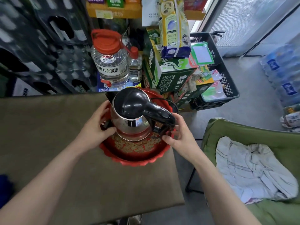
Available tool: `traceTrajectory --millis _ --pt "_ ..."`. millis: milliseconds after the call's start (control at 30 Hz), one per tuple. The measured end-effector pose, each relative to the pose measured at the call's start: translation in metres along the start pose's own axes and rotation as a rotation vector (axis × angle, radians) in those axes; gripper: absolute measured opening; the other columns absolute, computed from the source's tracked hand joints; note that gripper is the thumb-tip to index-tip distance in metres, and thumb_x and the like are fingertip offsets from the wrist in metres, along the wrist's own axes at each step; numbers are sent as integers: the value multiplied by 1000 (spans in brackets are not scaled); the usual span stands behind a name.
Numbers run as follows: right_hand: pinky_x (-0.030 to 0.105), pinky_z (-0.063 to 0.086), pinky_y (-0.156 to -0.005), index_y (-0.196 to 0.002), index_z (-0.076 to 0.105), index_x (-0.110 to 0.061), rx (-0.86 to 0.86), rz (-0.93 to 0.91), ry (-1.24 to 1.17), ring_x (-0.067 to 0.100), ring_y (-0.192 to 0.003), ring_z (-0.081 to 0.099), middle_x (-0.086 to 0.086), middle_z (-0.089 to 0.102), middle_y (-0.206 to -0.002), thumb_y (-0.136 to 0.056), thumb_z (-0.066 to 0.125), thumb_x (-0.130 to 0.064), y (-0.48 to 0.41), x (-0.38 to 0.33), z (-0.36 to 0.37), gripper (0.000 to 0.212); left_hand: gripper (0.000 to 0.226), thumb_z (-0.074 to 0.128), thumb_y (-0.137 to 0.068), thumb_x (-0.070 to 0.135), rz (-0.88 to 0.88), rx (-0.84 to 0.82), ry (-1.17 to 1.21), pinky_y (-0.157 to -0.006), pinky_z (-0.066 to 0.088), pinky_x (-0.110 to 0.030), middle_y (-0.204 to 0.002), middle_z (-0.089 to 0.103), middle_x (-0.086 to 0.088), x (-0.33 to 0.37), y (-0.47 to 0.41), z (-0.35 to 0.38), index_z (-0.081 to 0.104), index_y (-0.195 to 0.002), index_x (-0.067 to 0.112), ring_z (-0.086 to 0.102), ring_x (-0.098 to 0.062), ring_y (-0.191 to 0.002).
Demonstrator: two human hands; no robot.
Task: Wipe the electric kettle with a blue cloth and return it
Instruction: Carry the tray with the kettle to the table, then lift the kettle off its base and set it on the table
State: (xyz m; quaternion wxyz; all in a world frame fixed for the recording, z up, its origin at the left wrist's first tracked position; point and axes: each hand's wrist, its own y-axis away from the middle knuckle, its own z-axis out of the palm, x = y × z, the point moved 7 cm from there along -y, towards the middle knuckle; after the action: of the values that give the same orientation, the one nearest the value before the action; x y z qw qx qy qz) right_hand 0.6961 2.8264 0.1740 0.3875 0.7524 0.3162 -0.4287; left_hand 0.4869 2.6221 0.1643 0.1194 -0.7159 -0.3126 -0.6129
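The electric kettle (129, 120), shiny steel with a black lid and black handle, stands in a red tray (138, 158) patterned in gold, on the brown table. My left hand (95, 127) grips the kettle's left side near its base. My right hand (177, 135) holds the lower end of the black handle at the right, where a black cord runs. A patch of blue at the far left edge, the blue cloth (4, 190), lies apart from both hands and is mostly cut off by the frame.
Behind the brown table (65, 176) stand a large clear jug with a red cap (108, 59), a small bottle (134, 65), green cartons (172, 75) and a black crate (224, 78). A green chair with a white cloth (253, 172) sits to the right.
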Motion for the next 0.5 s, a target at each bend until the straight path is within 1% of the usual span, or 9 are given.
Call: traceTrajectory --millis 67,133,167,233,267,333,400,433,500 --pt "28 51 -101 -131 47 -42 67 9 21 3 -118 62 -13 64 -131 -87 77 -19 5 -15 1 58 106 74 -64 31 -39 -41 -3 -117 30 -42 -152 40 12 9 -1 5 17 -153 35 38 -3 -139" --pt "24 52 -92 -123 49 -39 126 12 78 1 -103 66 -17 69 -115 -93 74 -19 5 -28 1 44 116 77 -60 33 -68 -57 19 -117 31 -40 -150 40 15 15 0 7 12 -155 29 39 1 -137" --pt "26 52 -87 -120 49 -38 146 8 118 2 -97 67 -16 70 -108 -95 71 -21 4 -33 1 37 119 80 -58 34 -77 -59 22 -117 31 -40 -151 39 15 18 1 7 11 -155 27 39 2 -137" --pt "32 53 -86 -115 50 -34 157 10 141 7 -93 67 -15 70 -99 -97 68 -23 4 -38 2 28 123 85 -56 37 -89 -63 43 -116 33 -38 -152 37 16 21 4 6 13 -155 27 39 3 -136" --pt "37 54 -88 -113 51 -34 155 18 141 10 -93 67 -13 71 -98 -97 68 -24 3 -41 2 25 122 87 -55 38 -93 -62 58 -116 34 -38 -151 37 19 24 6 6 16 -154 30 40 4 -135" --pt "46 56 -90 -112 52 -37 160 3 167 16 -94 69 -11 72 -97 -97 68 -26 5 -51 -1 25 113 88 -55 39 -72 -48 54 -116 34 -40 -146 41 25 34 11 3 24 -148 43 41 5 -134" --pt "51 56 -90 -109 52 -41 177 -38 190 18 -94 70 -13 72 -97 -96 69 -26 10 -67 -4 27 105 88 -57 38 -34 -13 45 -116 34 -42 -146 42 26 47 17 -2 28 -142 52 40 2 -136" --pt "52 56 -90 -108 52 -44 186 -56 196 18 -94 70 -14 72 -98 -95 70 -26 12 -77 -7 28 106 88 -57 37 -20 5 51 -116 33 -41 -147 43 24 53 20 -6 28 -143 51 40 1 -136" --pt "54 55 -90 -108 52 -44 201 -91 215 20 -94 70 -13 72 -99 -95 70 -26 17 -98 -10 28 114 90 -56 38 -18 46 69 -116 33 -39 -149 42 20 67 29 -17 25 -149 42 41 1 -136"
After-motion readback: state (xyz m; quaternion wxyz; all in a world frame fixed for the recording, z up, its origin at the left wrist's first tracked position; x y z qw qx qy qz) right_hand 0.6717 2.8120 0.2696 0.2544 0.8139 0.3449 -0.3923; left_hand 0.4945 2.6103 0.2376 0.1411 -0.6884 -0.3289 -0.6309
